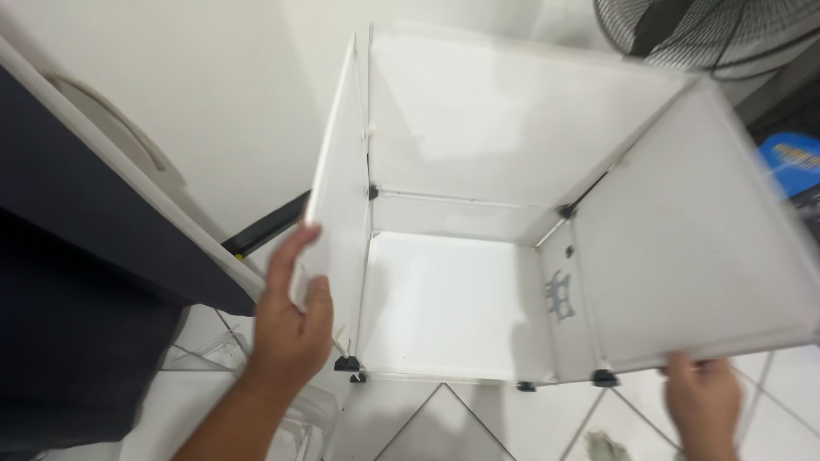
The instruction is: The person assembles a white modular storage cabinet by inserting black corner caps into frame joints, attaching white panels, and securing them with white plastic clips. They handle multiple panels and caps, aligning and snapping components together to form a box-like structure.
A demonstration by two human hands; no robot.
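Note:
A white panel cube shelf (478, 128) with black corner connectors stands open toward me on a tiled floor. My left hand (289, 320) grips the near edge of its left side panel (335, 205), thumb on the inner face and fingers outside. My right hand (702, 401) holds the lower near edge of the right side panel (692, 248), which is swung outward. A small grey mark (560, 295) shows on the lower right inner panel.
A dark cabinet with a white top edge (102, 222) stands at the left. A black fan grille (709, 34) sits at the top right, with a blue object (790, 158) below it. Clear plastic pieces (213, 354) lie on the floor tiles (444, 423).

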